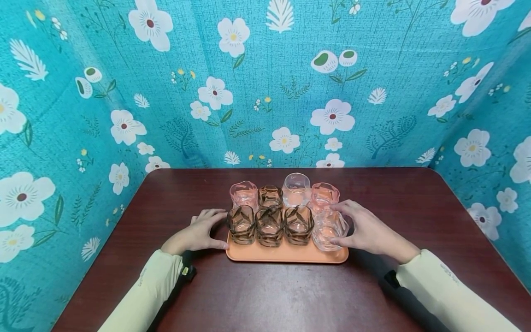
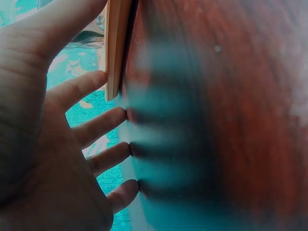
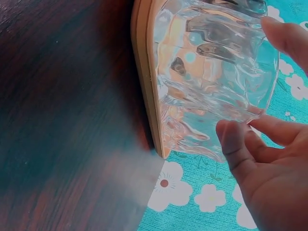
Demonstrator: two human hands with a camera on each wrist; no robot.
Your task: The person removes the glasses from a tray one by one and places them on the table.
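Observation:
An orange tray (image 1: 286,256) carries two rows of faceted tumblers. My left hand (image 1: 198,234) is at its left end, fingers spread; in the left wrist view the index fingertip meets the tray's rim (image 2: 113,57) and the other fingertips touch the tabletop. At the front right corner my right hand (image 1: 369,229) pinches a clear glass (image 1: 327,235) between thumb and fingers. The right wrist view has this clear glass (image 3: 216,62) upright on the tray, fingers near its rim. Left of it in the front row are three brown glasses (image 1: 270,228).
Behind them stand a pink glass (image 1: 244,193), a brown glass (image 1: 270,196), a taller clear glass (image 1: 296,190) and another pink glass (image 1: 325,192). The dark wooden table (image 1: 265,295) surrounds the tray. A blue flowered cloth (image 1: 265,92) hangs behind it.

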